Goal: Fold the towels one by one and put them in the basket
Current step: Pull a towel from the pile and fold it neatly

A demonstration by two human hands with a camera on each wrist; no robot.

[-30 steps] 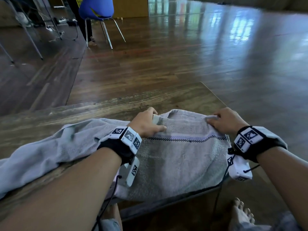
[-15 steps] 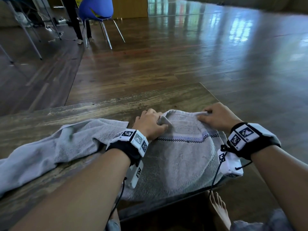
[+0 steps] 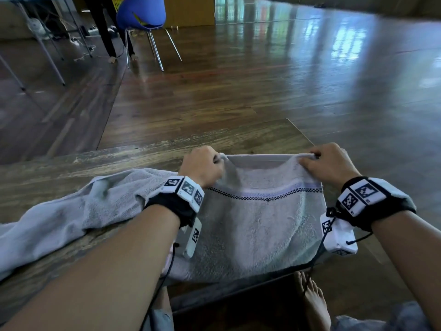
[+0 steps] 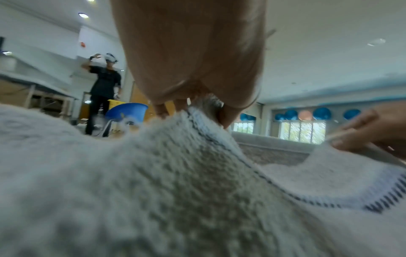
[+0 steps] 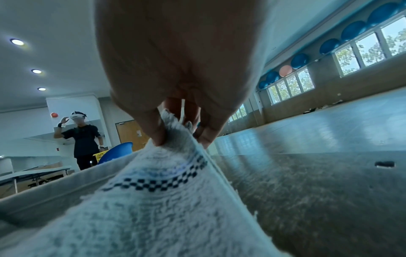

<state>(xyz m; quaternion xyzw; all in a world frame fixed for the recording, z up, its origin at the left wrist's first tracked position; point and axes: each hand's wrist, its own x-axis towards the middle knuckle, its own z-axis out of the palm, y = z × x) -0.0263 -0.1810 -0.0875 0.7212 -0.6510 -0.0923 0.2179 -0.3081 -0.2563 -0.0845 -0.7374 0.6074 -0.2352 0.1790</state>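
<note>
The pale grey terry-cloth towel with a dark checked border stripe (image 3: 260, 225) looked soft, limp and light, a thing that would sag and bunch wherever it went unsupported, and its looped pile seemed rough enough not to slip from a pinch. The sound places to take it were the two corners of one short edge, so that the edge stayed taut and the fold came out square; that was where it was held. The left hand (image 3: 202, 167) gripped the far left corner, its fingers (image 4: 162, 111) curled down and pinching the hem against the thumb. The right hand (image 3: 327, 163) pinched the far right corner between thumb and fingers (image 5: 206, 137), which were pressed together on the cloth. Both corners were raised off the worn wooden tabletop (image 3: 143, 151), and the hem between them dipped in a shallow curve.

The towel lay at the near right end of the tabletop, its near edge at the table's front edge. The checked stripe ran straight across just below the lifted hem. A second layer of pale cloth showed beneath the raised edge. More crumpled grey towelling (image 3: 71, 211) trailed away to the left; whether it was the same towel or another could not be told. No basket was clearly in view.
</note>
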